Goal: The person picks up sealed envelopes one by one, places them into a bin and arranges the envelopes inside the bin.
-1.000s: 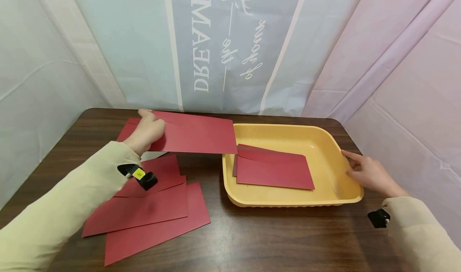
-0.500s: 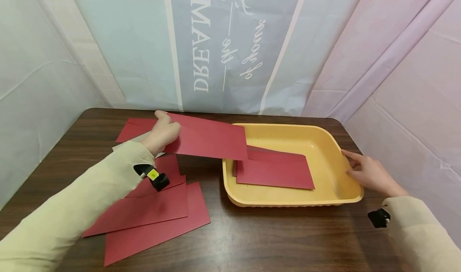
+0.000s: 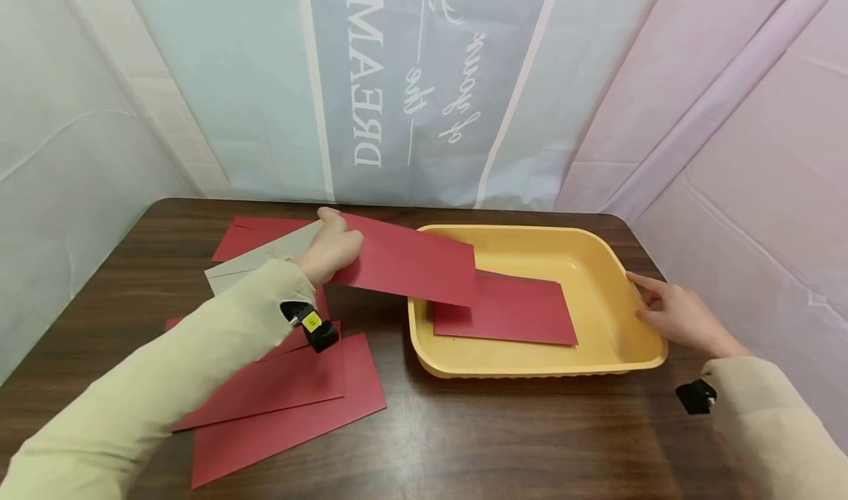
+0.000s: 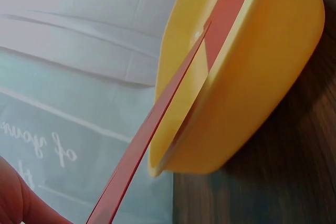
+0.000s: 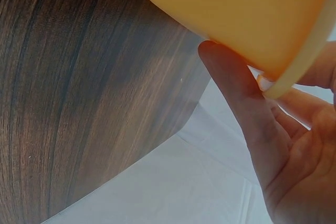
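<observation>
My left hand [image 3: 333, 247] pinches a red envelope [image 3: 417, 263] by its left end. The envelope's free end reaches over the left rim of a yellow plastic basin [image 3: 612, 316], above another red envelope [image 3: 520, 308] lying inside. In the left wrist view, the held envelope [image 4: 152, 124] appears nearly edge-on, and part of a thumb [image 4: 21, 198] shows at the corner. On the basin's right side, my right hand [image 3: 685, 322] grips the rim. The right wrist view has one digit against the basin's outer wall [image 5: 236, 9] and other fingers over the rim.
Several red envelopes [image 3: 291, 437] overlap on the dark wooden table [image 3: 497, 434] at the left front, partly under the left sleeve. A grey-white envelope [image 3: 248, 258] and a red one [image 3: 255, 233] lie behind the left forearm. A printed curtain [image 3: 430, 117] hangs behind the table.
My left hand has moved right with the red envelope, bringing its free end farther over the basin. More of the grey-white envelope shows. The right hand keeps its hold on the rim.
</observation>
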Demonstrator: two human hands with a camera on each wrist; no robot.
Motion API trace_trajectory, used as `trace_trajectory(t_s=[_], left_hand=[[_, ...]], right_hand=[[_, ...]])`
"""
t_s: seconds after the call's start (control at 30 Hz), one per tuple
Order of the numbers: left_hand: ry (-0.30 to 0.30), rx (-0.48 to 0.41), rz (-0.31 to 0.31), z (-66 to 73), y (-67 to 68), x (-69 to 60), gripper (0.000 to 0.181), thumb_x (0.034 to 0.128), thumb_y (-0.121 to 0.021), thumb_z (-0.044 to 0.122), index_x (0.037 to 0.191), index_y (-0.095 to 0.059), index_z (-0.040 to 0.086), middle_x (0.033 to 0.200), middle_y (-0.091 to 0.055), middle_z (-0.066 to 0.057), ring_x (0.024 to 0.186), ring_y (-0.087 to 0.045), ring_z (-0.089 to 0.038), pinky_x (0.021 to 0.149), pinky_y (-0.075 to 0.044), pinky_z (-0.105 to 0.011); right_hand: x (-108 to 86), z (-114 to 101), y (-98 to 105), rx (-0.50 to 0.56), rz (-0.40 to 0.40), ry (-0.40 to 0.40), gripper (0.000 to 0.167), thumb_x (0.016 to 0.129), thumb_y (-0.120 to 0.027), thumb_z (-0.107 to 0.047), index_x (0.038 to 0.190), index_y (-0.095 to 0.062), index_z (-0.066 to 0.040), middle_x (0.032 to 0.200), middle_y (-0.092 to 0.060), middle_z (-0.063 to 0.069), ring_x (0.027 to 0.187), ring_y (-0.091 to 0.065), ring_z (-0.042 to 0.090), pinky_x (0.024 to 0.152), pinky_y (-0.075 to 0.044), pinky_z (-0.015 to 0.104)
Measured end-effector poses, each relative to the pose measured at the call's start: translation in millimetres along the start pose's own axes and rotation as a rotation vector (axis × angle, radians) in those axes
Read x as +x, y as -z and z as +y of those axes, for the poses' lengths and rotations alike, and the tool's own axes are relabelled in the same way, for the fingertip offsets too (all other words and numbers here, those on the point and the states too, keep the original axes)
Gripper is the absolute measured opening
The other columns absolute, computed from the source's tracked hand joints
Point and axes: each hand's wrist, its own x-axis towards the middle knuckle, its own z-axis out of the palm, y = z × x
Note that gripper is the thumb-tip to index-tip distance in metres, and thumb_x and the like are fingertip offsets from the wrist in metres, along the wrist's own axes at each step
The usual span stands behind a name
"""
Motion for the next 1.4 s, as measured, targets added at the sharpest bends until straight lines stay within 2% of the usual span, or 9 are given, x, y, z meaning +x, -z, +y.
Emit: trace_trajectory(t_s=[0.1, 0.23, 0.53, 0.77, 0.97, 1.07, 1.2, 1.3, 1.4], left_hand=[[-0.017, 0.004, 0.008, 2.2, -9.1, 2.8, 0.081, 0.0874, -0.030, 0.009, 0.140, 0.029, -0.009, 0.154, -0.015, -0.029, 0.137, -0.027, -0.032, 0.111, -0.026, -0.038], [-0.023, 0.005, 0.009, 7.7, -21.1, 5.2, 0.081, 0.0883, -0.033, 0.009, 0.142, 0.026, -0.008, 0.142, -0.036, -0.034, 0.119, -0.041, -0.032, 0.098, -0.033, -0.036], [-0.005, 0.050, 0.009, 21.5, -44.6, 7.9, 0.082, 0.0915, -0.038, 0.014, 0.146, 0.020, -0.006, 0.113, -0.058, -0.028, 0.100, -0.051, -0.029, 0.089, -0.039, -0.036], [-0.005, 0.024, 0.006, 30.9, -60.1, 12.0, 0.081, 0.0932, -0.040, 0.013, 0.147, 0.018, -0.004, 0.114, -0.059, -0.027, 0.099, -0.053, -0.029, 0.090, -0.041, -0.036], [-0.014, 0.029, -0.029, 39.4, -75.2, 13.6, 0.081, 0.0946, -0.041, 0.014, 0.148, 0.018, -0.003, 0.084, -0.058, -0.016, 0.077, -0.048, -0.023, 0.075, -0.040, -0.032], [-0.011, 0.006, -0.041, 45.6, -82.7, 13.4, 0.082, 0.0950, -0.042, 0.014, 0.148, 0.018, -0.001, 0.089, -0.059, -0.017, 0.081, -0.051, -0.025, 0.079, -0.042, -0.033], [-0.008, -0.012, -0.040, 52.6, -91.8, 13.5, 0.082, 0.0948, -0.043, 0.014, 0.149, 0.016, -0.001, 0.113, -0.059, -0.023, 0.100, -0.053, -0.028, 0.091, -0.042, -0.035], [-0.012, 0.003, -0.046, 56.1, -97.2, 15.6, 0.082, 0.0948, -0.044, 0.014, 0.149, 0.016, -0.001, 0.095, -0.060, -0.018, 0.083, -0.054, -0.024, 0.079, -0.042, -0.031], [-0.003, 0.016, -0.056, 59.1, -100.8, 18.1, 0.082, 0.0952, -0.044, 0.014, 0.149, 0.016, 0.000, 0.071, -0.053, -0.008, 0.060, -0.044, -0.018, 0.062, -0.037, -0.028]], right_hand=[[1.1, 0, 0, 0.004, -0.002, 0.003, 0.060, 0.081, -0.064, -0.008, 0.135, -0.044, 0.011, 0.084, -0.067, 0.013, 0.068, -0.059, 0.016, 0.057, -0.042, 0.027], [1.3, 1, -1, 0.008, 0.003, 0.010, 0.060, 0.081, -0.064, -0.007, 0.134, -0.044, 0.011, 0.083, -0.067, 0.012, 0.067, -0.058, 0.014, 0.057, -0.041, 0.026], [1.6, 0, -1, 0.008, 0.005, 0.006, 0.060, 0.082, -0.065, -0.007, 0.135, -0.044, 0.011, 0.083, -0.067, 0.013, 0.066, -0.057, 0.013, 0.056, -0.040, 0.025], [1.9, 1, 0, 0.017, 0.002, 0.001, 0.060, 0.082, -0.066, -0.006, 0.135, -0.043, 0.012, 0.084, -0.067, 0.015, 0.067, -0.059, 0.016, 0.055, -0.040, 0.025], [1.4, 2, -1, 0.011, 0.006, 0.008, 0.060, 0.081, -0.066, -0.006, 0.134, -0.044, 0.012, 0.083, -0.067, 0.014, 0.068, -0.059, 0.015, 0.055, -0.040, 0.024], [1.0, 2, -2, 0.010, 0.006, 0.009, 0.060, 0.081, -0.066, -0.006, 0.134, -0.044, 0.012, 0.083, -0.067, 0.014, 0.068, -0.060, 0.016, 0.055, -0.040, 0.024], [1.2, 2, -2, 0.009, 0.011, 0.007, 0.060, 0.081, -0.067, -0.006, 0.134, -0.044, 0.011, 0.084, -0.067, 0.014, 0.068, -0.060, 0.015, 0.056, -0.041, 0.024], [1.0, 2, -2, 0.012, 0.013, 0.011, 0.060, 0.081, -0.066, -0.007, 0.134, -0.045, 0.011, 0.083, -0.067, 0.013, 0.067, -0.059, 0.014, 0.056, -0.041, 0.025], [0.5, 2, -2, 0.010, 0.016, 0.013, 0.060, 0.081, -0.065, -0.008, 0.134, -0.045, 0.011, 0.083, -0.068, 0.012, 0.066, -0.059, 0.013, 0.056, -0.041, 0.024]])
